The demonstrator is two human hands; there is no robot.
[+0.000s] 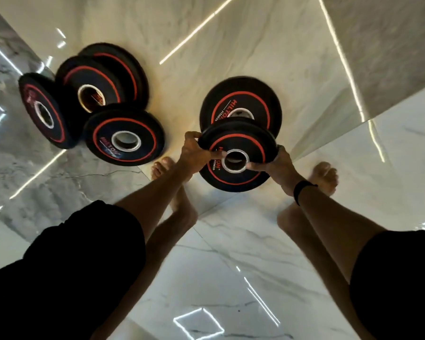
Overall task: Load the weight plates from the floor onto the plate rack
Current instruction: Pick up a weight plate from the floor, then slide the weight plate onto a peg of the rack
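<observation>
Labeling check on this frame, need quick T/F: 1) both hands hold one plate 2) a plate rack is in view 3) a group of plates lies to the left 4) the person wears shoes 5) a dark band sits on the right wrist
1) True: left hand and right hand grip the held plate.
2) False: no rack shows, only the marble floor.
3) True: the plate pile lies left.
4) False: the feet are bare.
5) True: wristband.
</observation>
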